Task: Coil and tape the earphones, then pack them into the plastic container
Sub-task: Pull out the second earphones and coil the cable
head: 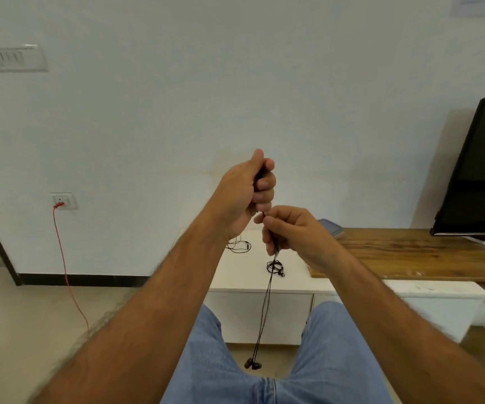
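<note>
Black earphones (pixel 264 310) hang between my knees, cord gripped in my curled left hand (pixel 245 193) and pinched just below by my right hand (pixel 289 233), so I'd wind even loops under light tension, letting the buds rise without snagging.

There is one view, from a wide-angle camera worn on the person's head. It faces forward and somewhat down, toward a pale wall (pixel 235 83) straight ahead. Both forearms reach in from the bottom edge, and the left hand (pixel 245 193) and right hand (pixel 291 231) meet close to the lens, near the middle. The person's jeans (pixel 323 368) fill the near bottom edge. A low white cabinet (pixel 250 279) stands just beyond the knees, and a dark screen (pixel 480 170) sits far right. Straight lines bow toward the edges.
</note>
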`<state>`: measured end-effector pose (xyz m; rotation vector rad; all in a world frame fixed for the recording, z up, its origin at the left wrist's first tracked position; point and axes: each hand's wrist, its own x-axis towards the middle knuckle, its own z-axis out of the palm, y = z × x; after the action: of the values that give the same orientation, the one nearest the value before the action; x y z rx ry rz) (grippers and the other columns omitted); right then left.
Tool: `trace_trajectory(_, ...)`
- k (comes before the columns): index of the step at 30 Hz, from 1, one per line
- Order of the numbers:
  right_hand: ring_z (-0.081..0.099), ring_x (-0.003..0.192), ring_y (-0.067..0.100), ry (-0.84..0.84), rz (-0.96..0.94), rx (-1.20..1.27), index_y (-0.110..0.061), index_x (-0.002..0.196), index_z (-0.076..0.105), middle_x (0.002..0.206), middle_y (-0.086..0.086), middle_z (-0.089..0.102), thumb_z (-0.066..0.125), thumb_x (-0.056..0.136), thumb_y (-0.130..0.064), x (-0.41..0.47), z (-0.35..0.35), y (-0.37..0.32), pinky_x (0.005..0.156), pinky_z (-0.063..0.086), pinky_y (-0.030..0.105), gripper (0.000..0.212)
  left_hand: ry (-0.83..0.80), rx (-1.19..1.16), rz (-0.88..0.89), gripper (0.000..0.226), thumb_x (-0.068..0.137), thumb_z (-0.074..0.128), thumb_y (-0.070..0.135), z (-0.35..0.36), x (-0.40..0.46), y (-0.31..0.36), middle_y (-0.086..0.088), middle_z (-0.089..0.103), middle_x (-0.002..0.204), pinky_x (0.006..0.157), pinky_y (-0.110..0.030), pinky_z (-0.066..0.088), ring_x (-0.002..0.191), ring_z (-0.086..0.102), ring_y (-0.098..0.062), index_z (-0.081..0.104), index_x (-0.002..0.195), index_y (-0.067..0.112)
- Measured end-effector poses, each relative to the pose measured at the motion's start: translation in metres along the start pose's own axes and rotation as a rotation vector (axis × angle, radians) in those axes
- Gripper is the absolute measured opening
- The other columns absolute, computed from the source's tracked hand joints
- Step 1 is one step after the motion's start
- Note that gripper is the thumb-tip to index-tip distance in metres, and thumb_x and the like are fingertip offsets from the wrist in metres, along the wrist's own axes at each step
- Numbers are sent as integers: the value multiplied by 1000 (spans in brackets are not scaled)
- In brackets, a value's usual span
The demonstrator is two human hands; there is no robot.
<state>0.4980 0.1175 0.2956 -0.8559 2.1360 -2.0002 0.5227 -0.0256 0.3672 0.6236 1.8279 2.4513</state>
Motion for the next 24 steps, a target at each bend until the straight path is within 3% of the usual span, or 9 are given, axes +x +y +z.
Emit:
trace_trajectory(7,56,58,22,-46,58,-4,-11,106,68,73,8,61,52,96,-33,-14,10,-8,61,55,38,29,107,168,68,39,106,29,38,-6,9,5,2,57,64,58,-28,50,59,57,-15,58,97,13)
trace_trajectory(11,48,50,15,-98,67,-101,-12,109,68,65,5,58,61,95,-13,-17,6,-16,52,52,30,16,131,255,83,45,106,24,39,-13,12,1,-2,68,74,71,-34,58,71,70,-19,59,102,12)
trace_trajectory(15,47,47,15,-113,56,-250,-11,105,70,62,3,60,64,92,-8,-18,-4,-31,49,45,24,14,129,409,41,56,105,17,47,-19,13,-5,-5,72,81,76,-34,57,79,72,-21,61,103,13)
trace_trajectory(19,47,44,11,-56,0,-322,-6,94,70,60,2,59,64,93,-12,-13,-14,-47,47,42,22,8,97,431,-56,64,103,15,53,-16,9,-9,-4,71,79,64,-25,55,69,69,-14,63,100,11)
trace_trajectory(24,49,46,12,-12,-92,-465,-6,85,69,57,-4,60,65,92,-9,-7,-25,-64,49,43,23,9,-30,485,-135,80,98,10,62,-11,4,-16,-15,71,84,81,-38,59,76,70,-20,66,95,6)
